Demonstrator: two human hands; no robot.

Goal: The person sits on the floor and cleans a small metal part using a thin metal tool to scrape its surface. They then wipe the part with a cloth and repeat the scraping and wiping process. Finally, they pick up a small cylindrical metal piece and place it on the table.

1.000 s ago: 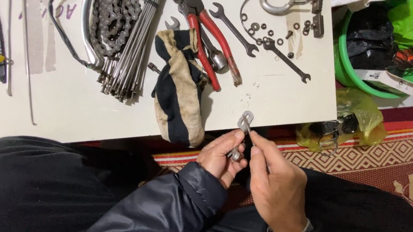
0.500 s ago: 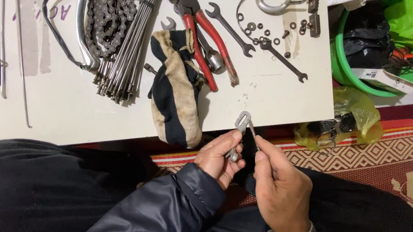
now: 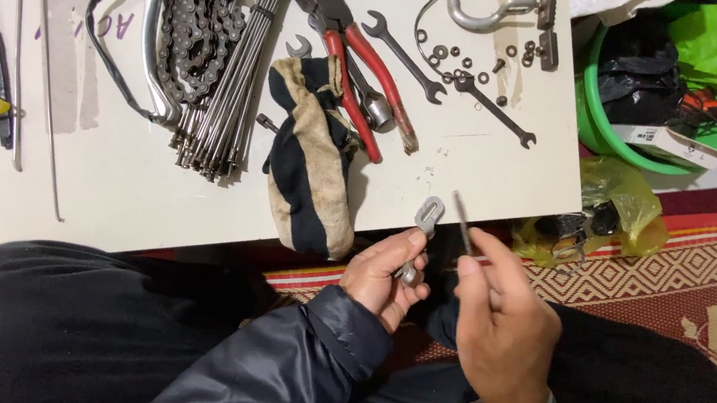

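Observation:
My left hand (image 3: 388,272) pinches a small silver metal link piece (image 3: 427,216) just off the front edge of the white table (image 3: 429,190); its flat looped end sticks up above my thumb. My right hand (image 3: 499,322) holds a thin dark metal pin (image 3: 461,220) upright between thumb and forefinger, a little to the right of the link and apart from it. Both hands hover over my lap, in dark sleeves.
On the table lie a black-and-cream rag (image 3: 315,159), red-handled pliers (image 3: 358,63), two spanners (image 3: 406,54), a bike chain (image 3: 192,23), a bundle of spokes (image 3: 226,86), loose washers and nuts (image 3: 466,60). A green basin (image 3: 615,137) and yellow bag (image 3: 614,194) stand to the right on a patterned rug.
My right hand has pulled away from the link to the right, drawing the thin pin out. The left hand keeps the link in about the same place.

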